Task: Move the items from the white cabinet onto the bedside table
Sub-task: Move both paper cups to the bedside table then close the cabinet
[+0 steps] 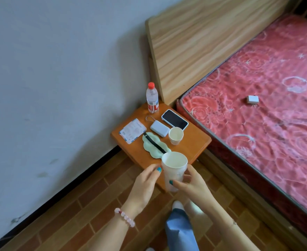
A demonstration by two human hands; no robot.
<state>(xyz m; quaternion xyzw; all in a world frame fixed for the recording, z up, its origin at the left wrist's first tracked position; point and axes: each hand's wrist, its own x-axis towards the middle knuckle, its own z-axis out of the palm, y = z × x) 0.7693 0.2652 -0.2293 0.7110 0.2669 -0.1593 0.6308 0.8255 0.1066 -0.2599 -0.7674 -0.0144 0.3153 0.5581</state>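
Note:
My right hand (189, 185) grips a tall white paper cup (174, 169) above the near corner of the wooden bedside table (196, 142). My left hand (145, 183) is beside the cup on its left, fingers relaxed, the thumb close to the cup's rim. On the table stand a smaller paper cup (175, 135) and a water bottle (152, 98) with a red cap. Lying there too are a phone (174, 119), a white power bank (159, 128), a pale green eye mask (155, 147) and a flat printed packet (132, 130).
A bed with a red patterned mattress (267, 109) and a wooden headboard (203, 44) runs along the right. A small white box (252, 99) lies on the mattress. A grey wall (58, 69) is behind the table. The floor is brown tile; my leg (180, 229) is below.

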